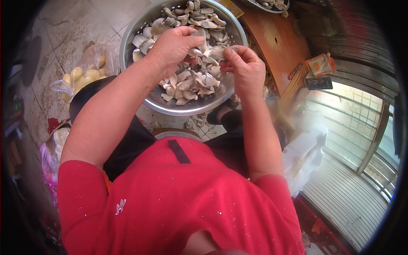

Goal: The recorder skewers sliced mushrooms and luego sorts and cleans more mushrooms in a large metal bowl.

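A wide metal colander point(191, 110) with a perforated wall holds many grey-white oyster mushrooms point(188, 86), both whole caps and torn pieces. Over it, my left hand point(173, 46) pinches one part of an oyster mushroom point(202, 47) between thumb and fingers. My right hand point(245, 65) grips another piece, a grey cap, at the right, between thumb and forefinger. The two held parts meet or overlap near the middle; whether they are still joined, I cannot tell. Both hands are above the mushroom heap, and some of my left fingers are hidden.
At the left, a clear plastic bag point(84, 76) of potatoes lies on the tiled floor. A brown wooden board point(271, 41) stands right of the colander, with a second bowl point(280, 11) beyond. An orange packet point(321, 65) and a dark box point(318, 83) lie farther right. White foam point(306, 149) is beside my right arm.
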Tool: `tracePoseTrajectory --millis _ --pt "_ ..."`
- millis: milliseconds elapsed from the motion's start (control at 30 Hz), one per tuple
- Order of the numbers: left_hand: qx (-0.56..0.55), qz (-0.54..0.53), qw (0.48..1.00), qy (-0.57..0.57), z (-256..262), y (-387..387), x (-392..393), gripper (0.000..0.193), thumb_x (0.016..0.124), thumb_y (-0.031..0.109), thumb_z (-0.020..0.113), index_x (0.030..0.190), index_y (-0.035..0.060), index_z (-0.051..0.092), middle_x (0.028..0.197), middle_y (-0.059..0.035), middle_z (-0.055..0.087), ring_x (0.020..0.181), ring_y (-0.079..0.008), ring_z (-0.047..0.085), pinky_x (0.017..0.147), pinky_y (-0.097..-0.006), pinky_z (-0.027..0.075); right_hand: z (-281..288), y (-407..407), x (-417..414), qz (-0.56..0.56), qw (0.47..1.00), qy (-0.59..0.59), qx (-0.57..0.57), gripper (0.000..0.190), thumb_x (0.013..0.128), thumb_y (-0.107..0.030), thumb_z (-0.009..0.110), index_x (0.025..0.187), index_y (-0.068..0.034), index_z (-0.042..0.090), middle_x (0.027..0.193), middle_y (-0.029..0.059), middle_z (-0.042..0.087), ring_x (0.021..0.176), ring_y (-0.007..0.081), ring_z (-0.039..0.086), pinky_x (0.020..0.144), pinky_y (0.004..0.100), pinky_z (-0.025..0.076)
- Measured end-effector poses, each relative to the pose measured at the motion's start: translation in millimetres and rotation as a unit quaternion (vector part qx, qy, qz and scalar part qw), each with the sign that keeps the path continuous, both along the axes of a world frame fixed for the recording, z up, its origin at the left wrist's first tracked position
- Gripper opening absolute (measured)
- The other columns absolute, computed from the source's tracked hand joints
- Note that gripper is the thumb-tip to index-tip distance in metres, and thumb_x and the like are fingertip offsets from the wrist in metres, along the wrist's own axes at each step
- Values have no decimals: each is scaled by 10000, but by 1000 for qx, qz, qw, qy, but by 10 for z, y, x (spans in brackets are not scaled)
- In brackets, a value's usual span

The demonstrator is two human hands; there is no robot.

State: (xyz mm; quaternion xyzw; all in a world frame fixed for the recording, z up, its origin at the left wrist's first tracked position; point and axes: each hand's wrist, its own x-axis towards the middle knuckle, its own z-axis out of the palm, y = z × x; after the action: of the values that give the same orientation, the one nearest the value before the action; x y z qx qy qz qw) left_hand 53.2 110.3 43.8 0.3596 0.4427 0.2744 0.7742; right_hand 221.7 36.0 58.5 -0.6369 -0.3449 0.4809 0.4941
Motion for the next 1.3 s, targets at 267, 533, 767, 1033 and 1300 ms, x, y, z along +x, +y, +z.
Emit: tracePoseTrajectory --millis 267,533,767,1033,1300 --pt "-15 -26 995 94 7 10 -47 302 842 223 661 1078 62 562 880 -11 589 693 -102 564 622 -280 468 -55 3 153 87 976 -161 -118 228 777 -156 690 914 23 656 821 84 675 665 123 628 624 262 509" --pt "-93 -101 990 15 -54 10 0 427 867 424 596 1093 67 531 897 -40 589 785 -146 602 747 -348 510 -79 -48 91 158 965 -202 -61 309 764 -215 689 992 -9 664 885 128 680 768 187 646 715 312 511" --pt "-83 -117 988 -55 35 -16 17 371 852 262 581 1134 30 514 934 -70 596 832 -171 609 790 -318 502 -216 -73 14 186 956 -225 10 258 794 -161 667 1007 -16 655 868 106 669 708 154 633 637 286 505" --pt "110 -345 910 202 71 -82 -40 282 800 86 569 1069 -1 576 904 -76 620 739 -132 595 640 -274 497 -168 74 454 195 919 -312 -140 339 751 -151 596 1060 -19 640 939 142 682 866 236 661 794 324 498" --pt "130 -261 931 221 146 -3 -71 244 806 125 591 1022 11 605 874 -58 622 692 -113 575 614 -262 475 -578 281 318 175 807 -561 -50 363 752 -162 644 1106 -94 601 1085 159 592 988 333 589 868 407 471"
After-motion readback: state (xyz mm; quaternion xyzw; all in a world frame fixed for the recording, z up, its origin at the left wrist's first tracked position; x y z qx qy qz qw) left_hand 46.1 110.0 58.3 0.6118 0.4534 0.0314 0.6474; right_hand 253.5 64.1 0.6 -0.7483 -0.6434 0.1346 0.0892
